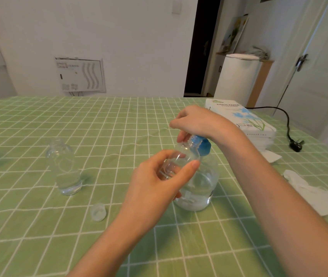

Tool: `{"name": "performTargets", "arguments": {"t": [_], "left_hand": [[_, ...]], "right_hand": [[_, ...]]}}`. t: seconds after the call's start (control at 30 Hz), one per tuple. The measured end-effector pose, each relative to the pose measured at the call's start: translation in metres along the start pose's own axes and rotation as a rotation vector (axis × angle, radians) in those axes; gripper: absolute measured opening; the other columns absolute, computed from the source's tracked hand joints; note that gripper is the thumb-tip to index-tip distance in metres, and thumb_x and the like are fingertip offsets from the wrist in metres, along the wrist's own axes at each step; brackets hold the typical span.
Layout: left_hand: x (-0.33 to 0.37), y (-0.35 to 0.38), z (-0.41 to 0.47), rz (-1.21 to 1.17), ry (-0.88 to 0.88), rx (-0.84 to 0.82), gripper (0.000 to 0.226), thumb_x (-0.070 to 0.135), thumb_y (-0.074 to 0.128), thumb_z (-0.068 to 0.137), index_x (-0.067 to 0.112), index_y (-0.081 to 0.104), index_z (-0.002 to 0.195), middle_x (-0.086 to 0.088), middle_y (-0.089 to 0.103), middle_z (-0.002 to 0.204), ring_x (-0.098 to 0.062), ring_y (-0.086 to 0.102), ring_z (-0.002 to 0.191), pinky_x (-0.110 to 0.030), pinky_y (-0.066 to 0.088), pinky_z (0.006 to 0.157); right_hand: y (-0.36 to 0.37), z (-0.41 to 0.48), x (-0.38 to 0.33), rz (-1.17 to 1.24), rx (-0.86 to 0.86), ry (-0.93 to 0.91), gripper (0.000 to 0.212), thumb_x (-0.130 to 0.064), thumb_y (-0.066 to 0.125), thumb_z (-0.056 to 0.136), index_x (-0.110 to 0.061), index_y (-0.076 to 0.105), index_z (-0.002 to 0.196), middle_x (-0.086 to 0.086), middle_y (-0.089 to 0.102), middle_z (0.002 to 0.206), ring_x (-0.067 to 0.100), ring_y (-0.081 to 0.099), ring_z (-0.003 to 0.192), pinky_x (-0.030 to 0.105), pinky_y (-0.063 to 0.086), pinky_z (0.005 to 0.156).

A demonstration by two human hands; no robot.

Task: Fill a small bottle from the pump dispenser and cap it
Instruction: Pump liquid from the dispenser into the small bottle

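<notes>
Centrally, a small clear bottle [176, 161] is gripped by the left hand [159, 182], tilted at the blue pump head [201, 145], which is covered by the right hand's [197, 121] curled fingers; the clear cap [98, 211] is laid toward the tablecloth's [39, 226] near edge.

My room: white wall [119, 37], dark doorway [199, 47], white door [319, 66], my table under green checked cloth [39, 226].
</notes>
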State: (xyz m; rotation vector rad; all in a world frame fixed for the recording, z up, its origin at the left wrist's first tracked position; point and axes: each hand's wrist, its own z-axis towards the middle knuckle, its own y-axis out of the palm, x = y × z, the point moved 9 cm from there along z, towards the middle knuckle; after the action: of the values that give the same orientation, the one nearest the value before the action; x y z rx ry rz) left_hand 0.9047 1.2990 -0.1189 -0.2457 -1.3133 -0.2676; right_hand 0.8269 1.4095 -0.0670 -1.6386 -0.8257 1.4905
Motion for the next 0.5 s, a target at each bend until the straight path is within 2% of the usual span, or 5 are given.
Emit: {"name": "performTargets", "arguments": {"t": [0.17,0.33,0.4,0.5], "left_hand": [[0.0056,-0.0005,0.0,0.016,0.018,0.0,0.042,0.055,0.066,0.059,0.029,0.068,0.092,-0.009,0.068,0.071,-0.008,0.058,0.051,-0.013,0.046,0.047],[0.0044,-0.0008,-0.0001,0.021,0.018,0.01,0.044,0.058,0.066,0.057,0.031,0.068,0.092,-0.005,0.069,0.07,-0.012,0.062,0.056,-0.014,0.047,0.048],[0.0041,-0.0001,-0.0003,0.022,0.018,0.009,0.043,0.059,0.066,0.057,0.032,0.068,0.091,-0.004,0.07,0.071,-0.013,0.064,0.058,-0.014,0.047,0.049],[0.002,-0.0004,-0.0005,0.014,0.009,0.013,0.039,0.058,0.066,0.057,0.033,0.07,0.087,0.0,0.069,0.067,-0.008,0.061,0.054,-0.013,0.046,0.047]], "right_hand": [[-0.0089,-0.0005,-0.0085,-0.015,0.023,-0.028,0.045,-0.027,0.049,0.092,0.002,0.056,0.126,0.008,0.075,0.091,0.032,0.066,0.104,0.041,0.051,0.089],[-0.0056,0.0018,-0.0063,-0.054,-0.009,-0.017,0.043,-0.031,0.045,0.092,-0.001,0.06,0.118,0.017,0.072,0.107,0.031,0.065,0.107,0.035,0.05,0.088],[-0.0055,0.0015,-0.0041,-0.038,-0.012,-0.009,0.044,-0.034,0.043,0.093,-0.002,0.062,0.116,0.017,0.071,0.108,0.03,0.064,0.108,0.037,0.047,0.094],[-0.001,0.0024,-0.0016,-0.039,-0.021,-0.01,0.046,-0.038,0.04,0.094,-0.003,0.063,0.114,0.015,0.07,0.109,0.028,0.063,0.107,0.034,0.046,0.09]]}}
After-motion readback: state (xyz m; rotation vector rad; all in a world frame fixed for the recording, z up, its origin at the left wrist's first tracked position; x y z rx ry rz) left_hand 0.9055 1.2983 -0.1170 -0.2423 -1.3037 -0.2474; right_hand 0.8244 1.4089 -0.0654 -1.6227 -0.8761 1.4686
